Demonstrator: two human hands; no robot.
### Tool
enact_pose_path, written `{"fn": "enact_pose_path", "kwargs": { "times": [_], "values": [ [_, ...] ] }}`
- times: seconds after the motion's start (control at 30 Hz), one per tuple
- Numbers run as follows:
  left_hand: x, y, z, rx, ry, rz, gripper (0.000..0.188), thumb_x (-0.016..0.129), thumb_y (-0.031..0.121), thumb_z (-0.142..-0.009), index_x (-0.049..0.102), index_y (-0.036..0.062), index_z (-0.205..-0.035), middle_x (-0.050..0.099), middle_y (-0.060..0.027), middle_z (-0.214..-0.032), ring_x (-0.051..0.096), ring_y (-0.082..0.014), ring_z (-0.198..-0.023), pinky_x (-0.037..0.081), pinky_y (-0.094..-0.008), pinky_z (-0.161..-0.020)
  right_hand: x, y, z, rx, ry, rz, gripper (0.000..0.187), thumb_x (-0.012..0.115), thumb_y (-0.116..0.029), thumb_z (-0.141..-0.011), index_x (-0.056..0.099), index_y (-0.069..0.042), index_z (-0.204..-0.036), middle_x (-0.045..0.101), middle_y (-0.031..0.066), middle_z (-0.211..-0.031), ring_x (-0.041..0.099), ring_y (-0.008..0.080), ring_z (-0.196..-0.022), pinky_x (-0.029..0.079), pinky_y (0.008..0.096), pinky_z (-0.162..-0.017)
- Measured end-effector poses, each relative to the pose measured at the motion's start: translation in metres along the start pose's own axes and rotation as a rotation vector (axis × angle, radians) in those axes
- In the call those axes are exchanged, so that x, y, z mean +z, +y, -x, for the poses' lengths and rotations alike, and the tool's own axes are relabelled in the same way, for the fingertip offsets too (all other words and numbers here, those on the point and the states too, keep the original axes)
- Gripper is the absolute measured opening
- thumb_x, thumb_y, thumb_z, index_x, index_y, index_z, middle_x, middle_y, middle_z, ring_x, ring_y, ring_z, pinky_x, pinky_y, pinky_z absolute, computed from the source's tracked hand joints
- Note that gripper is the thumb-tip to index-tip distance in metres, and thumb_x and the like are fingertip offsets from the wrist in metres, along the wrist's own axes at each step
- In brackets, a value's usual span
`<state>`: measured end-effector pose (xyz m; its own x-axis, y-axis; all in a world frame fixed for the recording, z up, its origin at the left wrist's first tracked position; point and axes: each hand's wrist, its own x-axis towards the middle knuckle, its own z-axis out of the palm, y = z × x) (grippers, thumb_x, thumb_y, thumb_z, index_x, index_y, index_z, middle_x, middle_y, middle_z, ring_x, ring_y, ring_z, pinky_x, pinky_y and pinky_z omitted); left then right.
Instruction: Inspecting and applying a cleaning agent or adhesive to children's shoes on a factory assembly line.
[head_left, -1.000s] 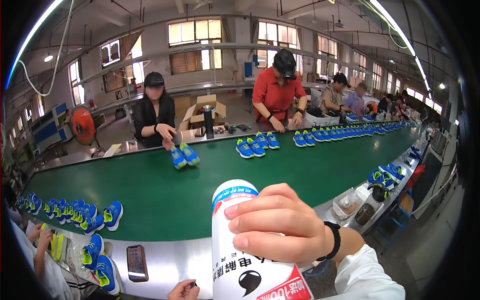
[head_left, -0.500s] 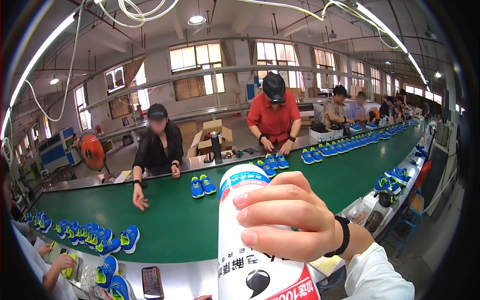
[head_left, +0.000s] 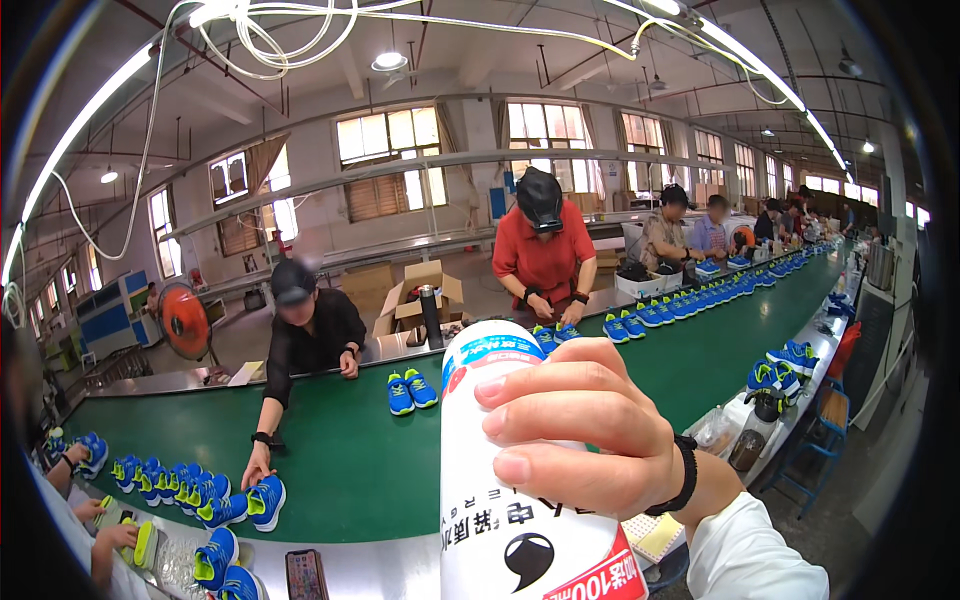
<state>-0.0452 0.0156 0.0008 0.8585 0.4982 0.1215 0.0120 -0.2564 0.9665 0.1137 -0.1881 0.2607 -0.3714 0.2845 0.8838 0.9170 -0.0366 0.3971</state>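
Observation:
My right hand (head_left: 595,435) is wrapped round a large white drink bottle (head_left: 465,470) with blue and red bands. The bottle is tilted close in front of me. Its far end points toward the belt, and its near end runs out of the lower edge. A white sleeve and a black wristband show on my right arm. My left hand does not show. Beyond the bottle, a pair of blue and lime sneakers (head_left: 412,392) stands on the green conveyor belt (head_left: 350,450). The bottle covers part of the belt.
Across the belt, a person in black (head_left: 310,335) touches a sneaker (head_left: 265,502); a person in red (head_left: 545,240) handles shoes. Another worker's hands (head_left: 118,535) are at the left edge. A phone (head_left: 306,575) lies on the near ledge. A dark bottle (head_left: 755,430) stands at right.
The person in black has leaned forward and reached down to a sneaker at the row's end. My right hand still grips the bottle, which has barely shifted.

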Motion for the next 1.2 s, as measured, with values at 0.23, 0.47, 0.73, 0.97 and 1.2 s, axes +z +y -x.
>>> {"fn": "enact_pose_path", "kwargs": {
  "times": [0.23, 0.47, 0.73, 0.97, 1.2],
  "values": [
    [-0.002, -0.001, -0.001, 0.016, 0.004, 0.023, 0.021, 0.053, 0.003, -0.084, 0.06, -0.0086, -0.1, 0.067, -0.0123, -0.084, 0.06, -0.0173, -0.077, 0.049, -0.0316, -0.071, -0.001, -0.001, -0.004, -0.004, 0.033, 0.005, 0.034, 0.072, -0.014, -0.07, 0.063, -0.011, -0.103, 0.062, 0.0064, -0.104, 0.063, 0.0221, -0.096, 0.042, 0.0328, -0.083],
    [-0.003, -0.007, -0.003, -0.013, -0.027, 0.082, 0.02, 0.052, 0.004, -0.085, 0.061, -0.0086, -0.098, 0.067, -0.0111, -0.084, 0.059, -0.0143, -0.078, 0.048, -0.0308, -0.071, -0.002, 0.0, -0.006, 0.014, 0.025, 0.017, 0.035, 0.072, -0.014, -0.07, 0.063, -0.012, -0.104, 0.062, 0.0062, -0.105, 0.062, 0.0219, -0.096, 0.042, 0.0327, -0.084],
    [0.001, -0.005, -0.003, 0.016, -0.019, 0.029, 0.021, 0.053, 0.006, -0.085, 0.061, -0.0086, -0.098, 0.067, -0.0111, -0.085, 0.058, -0.0148, -0.078, 0.048, -0.0317, -0.071, -0.006, 0.004, -0.005, -0.01, 0.015, 0.025, 0.036, 0.072, -0.013, -0.069, 0.063, -0.012, -0.104, 0.062, 0.0059, -0.105, 0.062, 0.0218, -0.097, 0.042, 0.0321, -0.084],
    [0.003, -0.01, -0.002, 0.005, -0.031, 0.092, 0.022, 0.053, 0.005, -0.083, 0.061, -0.0088, -0.098, 0.067, -0.0105, -0.085, 0.058, -0.0157, -0.079, 0.048, -0.0317, -0.072, -0.009, 0.005, -0.004, -0.023, 0.017, 0.026, 0.036, 0.072, -0.013, -0.069, 0.063, -0.012, -0.103, 0.062, 0.006, -0.105, 0.062, 0.0216, -0.097, 0.042, 0.0315, -0.083],
    [0.002, 0.0, -0.001, -0.019, -0.022, 0.075, 0.023, 0.05, 0.003, -0.08, 0.06, -0.0088, -0.097, 0.065, -0.01, -0.086, 0.057, -0.0161, -0.079, 0.048, -0.0318, -0.073, -0.008, 0.006, -0.004, -0.016, 0.029, 0.025, 0.035, 0.073, -0.014, -0.069, 0.064, -0.013, -0.103, 0.062, 0.0061, -0.105, 0.062, 0.0212, -0.097, 0.041, 0.0311, -0.083]
  ]
}}
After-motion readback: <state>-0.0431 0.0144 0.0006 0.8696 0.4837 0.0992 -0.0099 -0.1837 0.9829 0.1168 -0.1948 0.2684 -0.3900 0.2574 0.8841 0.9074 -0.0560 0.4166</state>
